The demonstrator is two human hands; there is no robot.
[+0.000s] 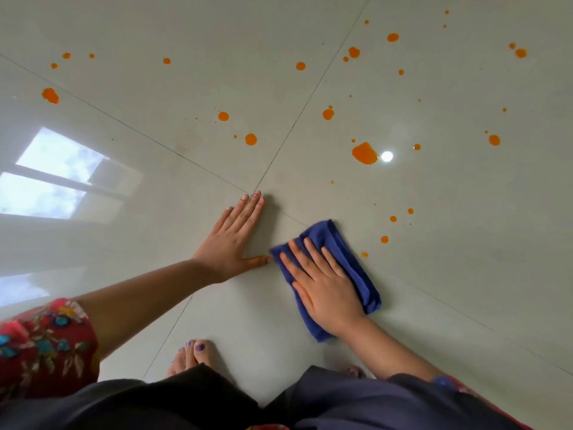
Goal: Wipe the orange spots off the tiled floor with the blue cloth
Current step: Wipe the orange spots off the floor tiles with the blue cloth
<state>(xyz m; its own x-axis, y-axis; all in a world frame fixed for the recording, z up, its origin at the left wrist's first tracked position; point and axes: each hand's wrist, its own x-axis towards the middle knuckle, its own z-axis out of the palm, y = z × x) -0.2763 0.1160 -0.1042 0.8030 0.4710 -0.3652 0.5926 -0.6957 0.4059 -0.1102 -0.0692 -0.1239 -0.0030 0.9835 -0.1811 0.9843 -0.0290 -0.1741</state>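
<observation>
Closest to me are my knees in dark trousers (pixel 217 401) and my bare toes (pixel 193 352), just behind both hands. My sleeve (pixel 43 346) is red with a flower print; nothing on it reads as lettering.

My right hand (pixel 322 283) lies flat with the fingers spread on top of the cloth (pixel 350 262), palm pressing it to the floor (pixel 465 290) rather than gripping it. The cloth is folded into a long pad that runs from under my wrist out past my fingertips. My left hand (pixel 232 240) is open too, palm down on bare tile, holding nothing; its thumb tip comes right up to the cloth's near-left corner, and I cannot tell whether they touch. It looks to be propping me up.

I judge the wiping has barely started: the tile around my hands is clean, but almost all the spots (pixel 384 239) are ahead. The nearest small ones sit just right of the cloth and a little beyond it. Farther out, ahead of my right hand, is the big blot (pixel 365 153), beside a bright lamp reflection. More drops scatter well beyond both hands, across the grout line (pixel 297 119).

The next move, I think, calls for sliding the pad forward and to the right over the nearest drops, keeping pressure flat so they lift instead of smearing.

I see no brand, label or writing anywhere.
</observation>
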